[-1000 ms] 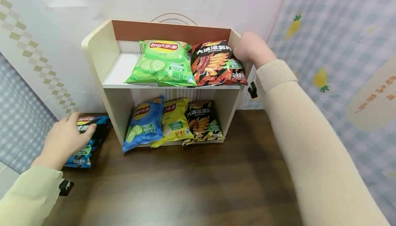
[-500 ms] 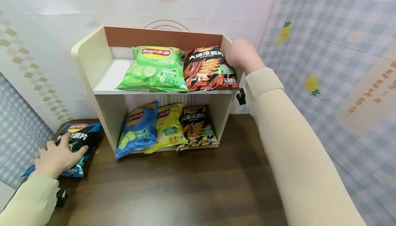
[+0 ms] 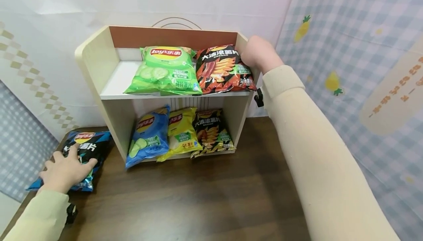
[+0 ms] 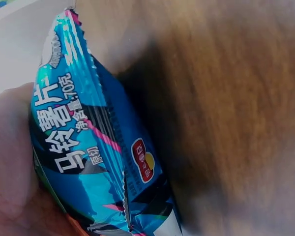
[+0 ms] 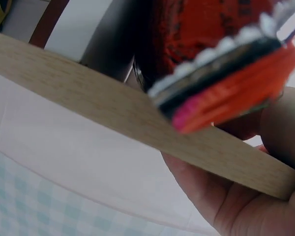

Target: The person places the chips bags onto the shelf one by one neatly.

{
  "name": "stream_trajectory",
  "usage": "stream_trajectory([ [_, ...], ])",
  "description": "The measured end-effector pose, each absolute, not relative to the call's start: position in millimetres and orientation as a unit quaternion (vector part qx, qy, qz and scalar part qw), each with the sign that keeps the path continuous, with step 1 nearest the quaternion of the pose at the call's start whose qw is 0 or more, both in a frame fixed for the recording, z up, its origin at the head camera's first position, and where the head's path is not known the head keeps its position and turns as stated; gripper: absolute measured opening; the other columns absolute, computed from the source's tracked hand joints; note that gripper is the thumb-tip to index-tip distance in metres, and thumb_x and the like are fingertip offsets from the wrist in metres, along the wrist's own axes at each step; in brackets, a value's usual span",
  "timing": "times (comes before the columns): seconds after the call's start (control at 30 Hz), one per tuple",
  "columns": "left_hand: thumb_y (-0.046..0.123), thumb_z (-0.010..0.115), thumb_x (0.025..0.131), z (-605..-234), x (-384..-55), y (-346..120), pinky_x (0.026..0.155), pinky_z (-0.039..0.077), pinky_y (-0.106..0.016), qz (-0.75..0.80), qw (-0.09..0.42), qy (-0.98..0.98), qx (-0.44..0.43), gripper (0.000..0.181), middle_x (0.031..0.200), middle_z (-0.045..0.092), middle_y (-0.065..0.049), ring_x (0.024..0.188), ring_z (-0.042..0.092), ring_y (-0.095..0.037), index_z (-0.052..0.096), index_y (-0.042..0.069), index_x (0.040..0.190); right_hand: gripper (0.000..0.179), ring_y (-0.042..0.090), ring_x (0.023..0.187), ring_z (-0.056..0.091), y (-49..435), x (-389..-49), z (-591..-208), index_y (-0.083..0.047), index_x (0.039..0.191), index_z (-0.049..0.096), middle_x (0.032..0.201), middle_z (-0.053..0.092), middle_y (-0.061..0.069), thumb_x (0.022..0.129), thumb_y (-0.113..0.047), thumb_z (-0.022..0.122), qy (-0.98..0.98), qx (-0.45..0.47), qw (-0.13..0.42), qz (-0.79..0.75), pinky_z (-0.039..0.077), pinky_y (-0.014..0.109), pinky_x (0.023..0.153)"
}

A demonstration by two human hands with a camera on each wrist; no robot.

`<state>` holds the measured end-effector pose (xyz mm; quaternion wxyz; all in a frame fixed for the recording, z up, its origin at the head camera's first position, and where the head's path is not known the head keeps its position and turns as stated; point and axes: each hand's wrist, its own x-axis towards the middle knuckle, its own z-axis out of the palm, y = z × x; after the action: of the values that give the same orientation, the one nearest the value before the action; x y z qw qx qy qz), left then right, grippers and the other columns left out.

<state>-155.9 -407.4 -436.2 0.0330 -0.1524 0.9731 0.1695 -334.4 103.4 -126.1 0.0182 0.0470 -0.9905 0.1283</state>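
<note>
My left hand (image 3: 64,171) rests with spread fingers on a black-and-blue bag of potato chips (image 3: 96,147), which lies on the table left of the shelf. In the left wrist view the hand touches one side of that chip bag (image 4: 83,142). My right hand (image 3: 259,54) grips the right side panel of a two-tier shelf (image 3: 109,118). The right wrist view shows its fingers on both faces of the wooden panel (image 5: 113,105). Beside them, on the upper tier, leans a red-and-black chip bag (image 3: 224,70); a green chip bag (image 3: 165,74) sits to its left.
On the lower tier stand a blue chip bag (image 3: 148,134), a yellow one (image 3: 181,132) and a black one (image 3: 211,131). Brown table (image 3: 185,200) extends in front. Patterned cloth (image 3: 347,68) hangs behind and at the sides.
My left hand has come down on the black-and-blue chip bag with its fingers spread wider. The head view has shifted slightly. My right hand keeps its grip on the shelf.
</note>
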Motion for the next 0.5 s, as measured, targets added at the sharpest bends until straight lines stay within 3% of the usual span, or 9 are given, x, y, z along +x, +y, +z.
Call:
stream_trajectory([
  [0.3,0.075,0.040,0.087,-437.4,-140.7,-396.7,0.065,0.025,-0.076,0.160,0.016,0.977,-0.138,0.104,0.123,0.012,-0.054,0.096,0.023,-0.075,0.005,0.001,0.152,0.053,0.032,0.103,0.049,107.1,-339.9,-118.6,0.005,0.136,0.042,0.127,0.049,0.020,0.099,-0.033,0.039,-0.992,0.043,0.020,0.114,0.042,0.043,0.088],
  [0.5,0.074,0.038,0.088,-434.8,-114.8,-386.8,0.057,0.030,-0.069,0.143,0.025,0.982,-0.123,0.101,0.122,0.019,-0.053,0.092,0.030,-0.070,0.006,0.005,0.153,0.052,0.032,0.105,0.048,111.8,-335.7,-122.9,0.006,0.137,0.039,0.130,0.048,0.021,0.099,-0.030,0.041,-0.992,0.034,0.008,0.121,0.042,0.044,0.091],
])
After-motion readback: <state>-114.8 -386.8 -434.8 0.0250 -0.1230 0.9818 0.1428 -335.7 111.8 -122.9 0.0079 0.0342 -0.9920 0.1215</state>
